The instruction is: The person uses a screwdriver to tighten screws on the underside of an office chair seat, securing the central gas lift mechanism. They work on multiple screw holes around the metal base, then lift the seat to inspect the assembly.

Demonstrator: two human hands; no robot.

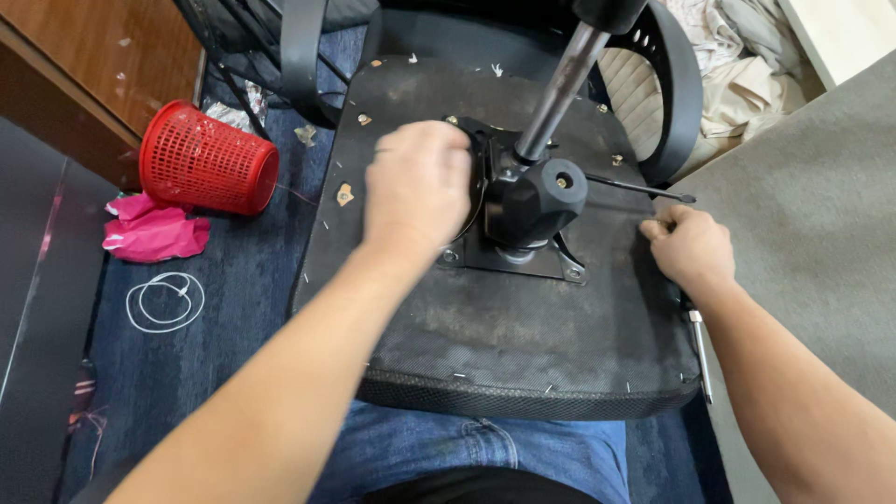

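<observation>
An upturned office chair seat [523, 317] fills the centre of the frame, its black fabric underside facing up and resting across the person's denim-clad lap. The left hand [417, 187] is curled over the left side of the black tilt mechanism [532, 201] bolted at the seat's middle; what its fingers clasp is hidden. A metal gas-lift column [562, 89] rises from the mechanism toward the top of the frame. The right hand [689, 247] rests at the seat's right edge, fingers bent and gripping the edge. A red mesh basket [207, 159] lies tipped at upper left, crumpled pink paper [154, 231] just below it.
</observation>
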